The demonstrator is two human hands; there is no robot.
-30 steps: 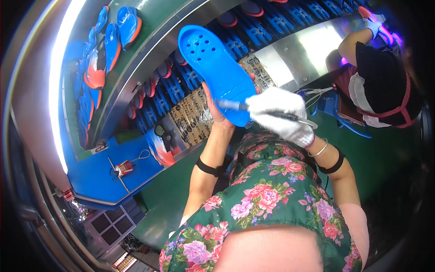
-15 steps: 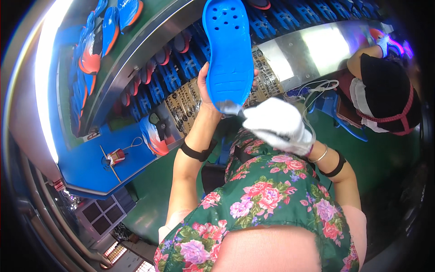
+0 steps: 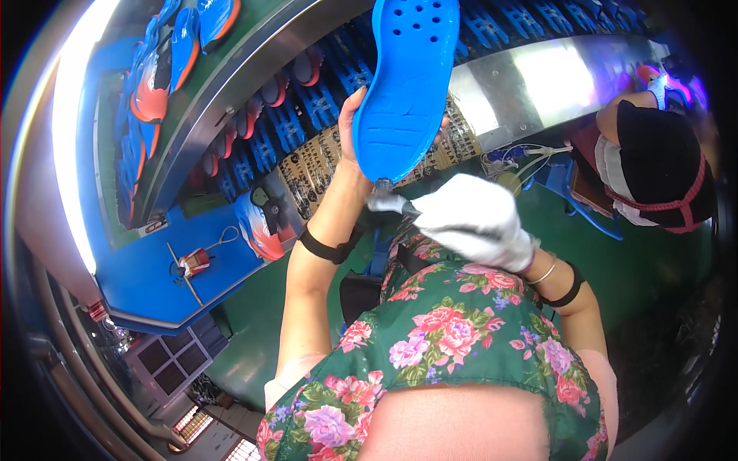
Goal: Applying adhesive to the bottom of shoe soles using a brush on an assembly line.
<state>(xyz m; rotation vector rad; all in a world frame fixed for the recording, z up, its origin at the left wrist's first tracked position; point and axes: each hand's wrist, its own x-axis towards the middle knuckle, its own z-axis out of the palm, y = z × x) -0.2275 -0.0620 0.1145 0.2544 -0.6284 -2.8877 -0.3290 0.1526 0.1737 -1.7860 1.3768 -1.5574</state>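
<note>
Nearest, at 6 o'clock, we see the floral green top [image 3: 461,346]. Just above it the right hand [image 3: 477,223], in a white glove, is closed around a brush [image 3: 388,201], bristle end touching the heel edge of the blue sole [image 3: 407,84].

The change: a second ago the brush lay flat across the middle of the sole; now it sits at the bottom end. The sole has gone from tilted toward 10 o'clock to nearly upright and is raised higher, toward 12. We judge the stroke has run down to the heel, so this face looks close to covered.

The left hand [image 3: 354,131], bare, is clamped on the sole's left edge, thumb on that edge, fingers behind.

At 9 o'clock, further out, an orange-and-blue shoe [image 3: 257,223] sits on the blue bench [image 3: 146,284]. Beyond, from 10 to 1, the conveyor [image 3: 254,69] carries blue soles. At 3 o'clock a co-worker in a dark cap [image 3: 661,161] faces the line.
</note>
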